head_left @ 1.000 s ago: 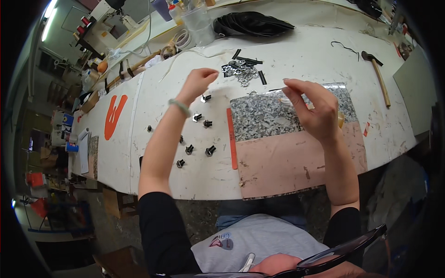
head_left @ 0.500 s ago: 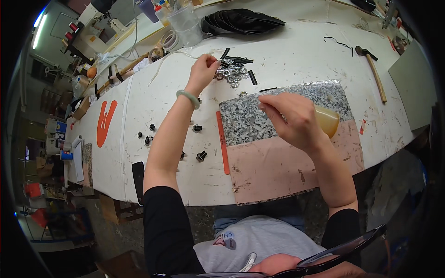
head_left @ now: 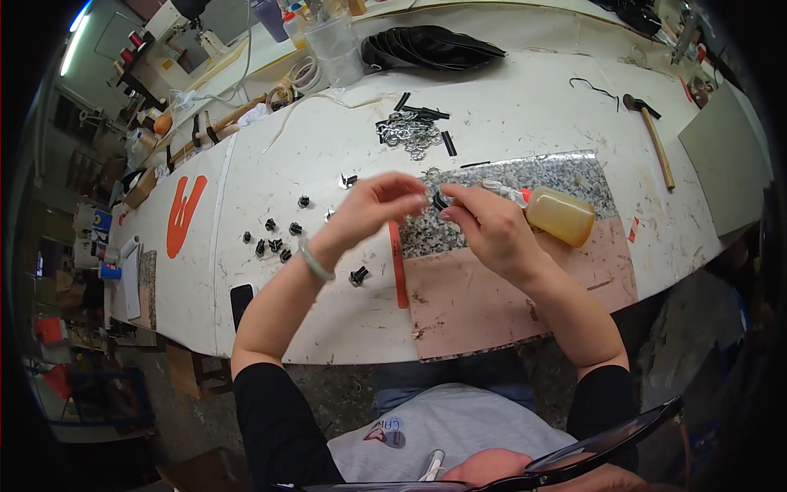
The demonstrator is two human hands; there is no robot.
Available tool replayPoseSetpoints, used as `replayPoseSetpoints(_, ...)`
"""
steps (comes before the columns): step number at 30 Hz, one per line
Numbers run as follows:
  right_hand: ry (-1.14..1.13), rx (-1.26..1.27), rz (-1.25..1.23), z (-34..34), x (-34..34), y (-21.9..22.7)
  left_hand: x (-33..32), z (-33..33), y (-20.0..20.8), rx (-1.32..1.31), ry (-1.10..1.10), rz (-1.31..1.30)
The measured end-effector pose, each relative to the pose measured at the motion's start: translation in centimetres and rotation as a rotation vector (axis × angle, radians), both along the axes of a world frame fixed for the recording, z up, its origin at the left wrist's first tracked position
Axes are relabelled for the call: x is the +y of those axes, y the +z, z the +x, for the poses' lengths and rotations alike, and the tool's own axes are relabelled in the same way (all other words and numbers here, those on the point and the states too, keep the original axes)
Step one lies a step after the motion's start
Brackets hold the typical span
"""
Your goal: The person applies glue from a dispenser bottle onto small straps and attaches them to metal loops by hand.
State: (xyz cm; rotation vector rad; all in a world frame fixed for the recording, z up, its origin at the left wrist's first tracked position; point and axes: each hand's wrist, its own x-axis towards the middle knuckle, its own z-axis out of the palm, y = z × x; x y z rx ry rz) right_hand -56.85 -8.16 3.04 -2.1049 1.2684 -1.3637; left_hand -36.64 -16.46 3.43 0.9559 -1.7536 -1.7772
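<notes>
My right hand (head_left: pixel 496 225) pinches a small black strip (head_left: pixel 439 199) above the speckled stone slab. Facing it from the left, my left hand (head_left: pixel 379 207) has its thumb and fingertips drawn together; anything between them is too small to make out. The two hands are close but apart. Beyond them lies a pile of silvery metal rings (head_left: pixel 407 135) with loose black strips (head_left: pixel 449 143) around it. Several small black pieces with metal fittings (head_left: pixel 358 275) are scattered left of the slab. A bottle of yellowish liquid (head_left: pixel 562 216) with a red-and-white top lies beside my right hand.
A pink sheet (head_left: pixel 484 307) covers the slab's near part; a red-orange strip (head_left: pixel 399 266) runs along its left edge. A hammer (head_left: pixel 656 143) lies at right. Stacked black pieces (head_left: pixel 430 47) and a clear plastic container (head_left: pixel 334 53) stand at the back. An orange cutout (head_left: pixel 187 215) lies left.
My left hand has come from the ring pile toward me, close to my right hand. My right hand has lowered slightly leftward, and the black strip now shows in its fingertips.
</notes>
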Motion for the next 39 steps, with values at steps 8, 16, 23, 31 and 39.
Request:
replayPoseSetpoints(8,-0.005,0.130,-0.189,0.9,-0.7,-0.8,-11.9,0.9,-4.8,-0.604,0.247,-0.826)
replayPoseSetpoints(16,0.003,0.147,-0.206,0.8,-1.0,-0.8,-12.3,-0.9,-6.0,-0.758,0.214,-0.932)
replayPoseSetpoints(23,-0.010,0.043,-0.095,0.2,-1.2,-1.0,-9.2,-0.2,-4.8,-0.527,0.343,-0.768)
replayPoseSetpoints(31,0.310,-0.838,0.654,-0.2,-0.7,0.3,3.8,-0.5,0.7,-0.037,0.293,-1.215)
replayPoseSetpoints(39,0.430,-0.738,0.670,1.8,-0.7,-0.4,8.3,0.8,-0.7,0.119,0.415,-0.595)
